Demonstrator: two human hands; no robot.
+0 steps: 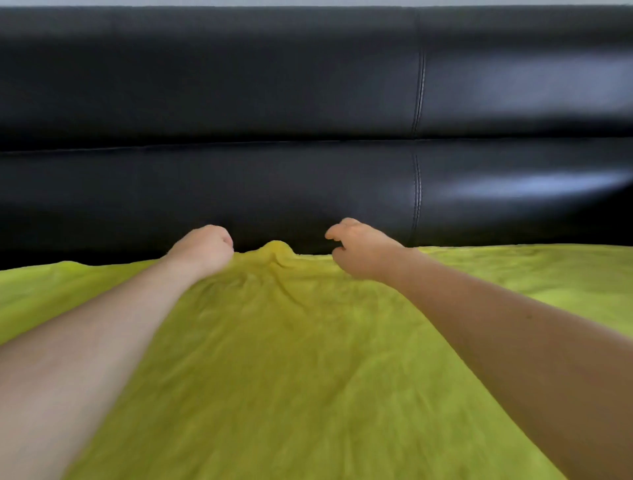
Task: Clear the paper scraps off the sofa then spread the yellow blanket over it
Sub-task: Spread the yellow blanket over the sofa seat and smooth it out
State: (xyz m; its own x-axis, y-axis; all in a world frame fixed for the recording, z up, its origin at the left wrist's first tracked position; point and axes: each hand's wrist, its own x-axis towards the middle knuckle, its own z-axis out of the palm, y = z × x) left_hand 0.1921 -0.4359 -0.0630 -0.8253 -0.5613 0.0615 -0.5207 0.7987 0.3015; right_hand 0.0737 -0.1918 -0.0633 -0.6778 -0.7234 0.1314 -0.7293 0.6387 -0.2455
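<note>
Blanket far edge: I see the yellow blanket (291,359) ending just past both sets of knuckles, along the foot of the black sofa (239,102) backrest. Between the two hands the edge is pushed up into a small hump against the leather.
Left hand: my left hand (202,251) is balled into a fist at the blanket's far edge, knuckles toward the backrest. The fingers are curled under and hidden; I cannot tell whether cloth is caught inside them. Wrinkles run out from beneath this hand toward the hump.
Right hand: my right hand (359,251) sits just right of the hump, wrist on the blanket. Fingers loosely hooked, thumb apart from them, a narrow gap between; nothing is held that I can see.
Open room: ahead of the fingertips there is only the backrest, close. To the left of the left fist and to the right of the right hand the blanket runs on flat to the frame edges.
Containers: I see no vessel or bin in view.
Surface: the blanket covers the seat from the knuckles back toward me, mostly smooth, creased only near the hands.
Backrest: two padded leather rolls with a horizontal seam between them; a stitched vertical seam stands beyond and right of the right hand's fingers.
Room: a pale strip of wall (308,2) shows above the sofa. The picture is somewhat blurred.
</note>
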